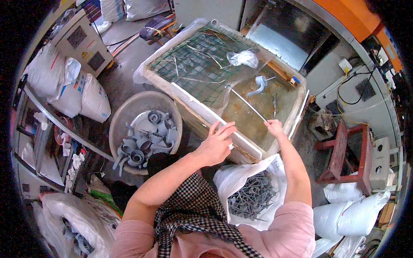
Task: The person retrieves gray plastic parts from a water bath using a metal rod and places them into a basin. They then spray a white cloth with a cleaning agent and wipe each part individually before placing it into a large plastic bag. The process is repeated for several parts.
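My right hand grips the near end of a thin pale rod, over the right part of a large rectangular tub of murky water. The rod's far end lies by the edge of a green mesh. My left hand hovers by the tub's near rim with its fingers apart; a small white bit shows beside it, too small to name. Inside the tub are a pale blue-grey plastic part and a crumpled clear plastic bag. A white strip runs along the near rim.
To the left stands a round tub heaped with grey plastic parts. A white sack of thin grey sprue pieces sits before me. Red metal frame and filled sacks are at right; more sacks stand left.
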A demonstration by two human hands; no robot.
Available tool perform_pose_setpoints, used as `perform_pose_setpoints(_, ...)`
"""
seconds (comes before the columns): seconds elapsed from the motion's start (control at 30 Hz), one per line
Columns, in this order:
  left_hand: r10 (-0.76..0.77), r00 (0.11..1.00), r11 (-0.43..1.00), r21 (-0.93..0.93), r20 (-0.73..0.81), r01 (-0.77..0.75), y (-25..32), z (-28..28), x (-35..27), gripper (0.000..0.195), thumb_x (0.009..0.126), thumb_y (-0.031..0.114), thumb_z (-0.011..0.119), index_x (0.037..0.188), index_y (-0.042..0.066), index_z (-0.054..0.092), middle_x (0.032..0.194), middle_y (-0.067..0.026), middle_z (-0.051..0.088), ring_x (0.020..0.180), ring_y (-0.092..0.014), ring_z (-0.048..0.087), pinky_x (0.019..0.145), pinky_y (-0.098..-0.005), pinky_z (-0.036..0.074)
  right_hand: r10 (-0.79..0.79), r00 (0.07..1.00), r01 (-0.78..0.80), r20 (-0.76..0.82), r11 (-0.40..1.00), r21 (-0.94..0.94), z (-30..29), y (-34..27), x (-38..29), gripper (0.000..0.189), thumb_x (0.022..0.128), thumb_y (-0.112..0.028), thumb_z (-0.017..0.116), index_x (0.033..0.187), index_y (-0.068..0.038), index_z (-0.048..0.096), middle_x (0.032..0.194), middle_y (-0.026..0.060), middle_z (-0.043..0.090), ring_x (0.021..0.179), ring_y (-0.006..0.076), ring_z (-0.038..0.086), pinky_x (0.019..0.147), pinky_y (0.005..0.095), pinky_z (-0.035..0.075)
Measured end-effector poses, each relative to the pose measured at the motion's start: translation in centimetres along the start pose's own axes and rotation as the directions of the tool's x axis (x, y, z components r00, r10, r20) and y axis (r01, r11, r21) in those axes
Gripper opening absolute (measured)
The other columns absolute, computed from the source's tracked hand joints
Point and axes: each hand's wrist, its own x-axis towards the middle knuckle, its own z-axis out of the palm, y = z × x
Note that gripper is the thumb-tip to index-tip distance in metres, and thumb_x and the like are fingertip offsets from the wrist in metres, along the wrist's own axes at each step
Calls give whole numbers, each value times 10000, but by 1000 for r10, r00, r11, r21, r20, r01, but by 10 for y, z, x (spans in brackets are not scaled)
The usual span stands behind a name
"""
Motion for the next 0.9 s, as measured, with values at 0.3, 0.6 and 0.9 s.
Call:
perform_pose_setpoints(0.3, 30, 999, 999, 22, 18, -30, -1, 1, -1, 103, 711, 77, 587, 778, -1, 583, 1272, -149, 434, 1310, -276, 310, 1072, -531, 162, 127, 979, -153, -160, 975, -162, -114, 24, -153, 294, 829, -327, 592, 1053, -149, 660, 981, 177, 638, 938, 327, 615, 815, 383, 481)
perform_pose_setpoints(0.6, -9, 999, 998, 58, 37, 7, 3, -4, 3, 131, 737, 71, 565, 795, -40, 603, 1281, -160, 416, 1314, -271, 290, 1071, -525, 160, 286, 873, -311, -395, 950, 1, -157, 61, -248, 316, 848, -270, 583, 1053, -38, 643, 955, 220, 633, 930, 347, 616, 806, 392, 476)
perform_pose_setpoints(0.9, 11, 1000, 997, 76, 14, -12, 3, -4, -1, 127, 737, 69, 566, 786, -43, 598, 1263, -165, 434, 1305, -273, 303, 1072, -516, 166, 358, 875, -386, -325, 922, -23, -146, 57, -213, 303, 821, -282, 608, 1027, -66, 659, 958, 208, 639, 951, 343, 611, 826, 391, 478)
